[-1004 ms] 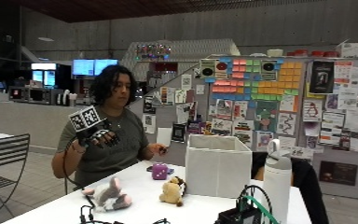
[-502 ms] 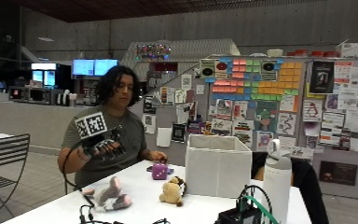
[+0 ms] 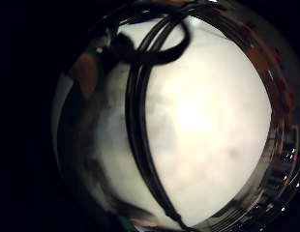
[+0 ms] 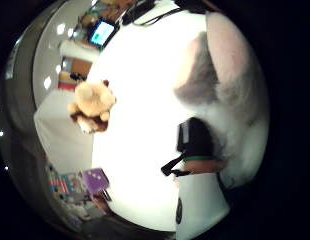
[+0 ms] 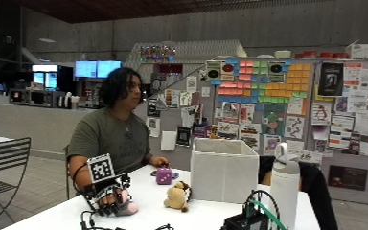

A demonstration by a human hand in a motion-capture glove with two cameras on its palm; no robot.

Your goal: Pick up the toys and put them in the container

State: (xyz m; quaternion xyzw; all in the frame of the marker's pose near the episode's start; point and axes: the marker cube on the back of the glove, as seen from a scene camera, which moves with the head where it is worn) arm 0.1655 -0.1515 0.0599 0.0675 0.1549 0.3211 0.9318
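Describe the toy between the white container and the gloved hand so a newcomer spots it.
On the white table, look just left of the white container. There sits a small tan plush animal, upright; unlike the purple cube behind it, it is furry and beige.

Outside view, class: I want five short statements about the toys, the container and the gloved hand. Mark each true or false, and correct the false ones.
1. The gloved right hand is down on the pink and grey plush toy on the table. True.
2. The tan teddy is already inside the white container. False: it sits on the white table in front of the container.
3. The purple cube lies on the table by the person's bare hand. True.
4. The white container lies tipped on its side. False: it stands upright, open at the top.
5. A white bottle stands beside the container. True.
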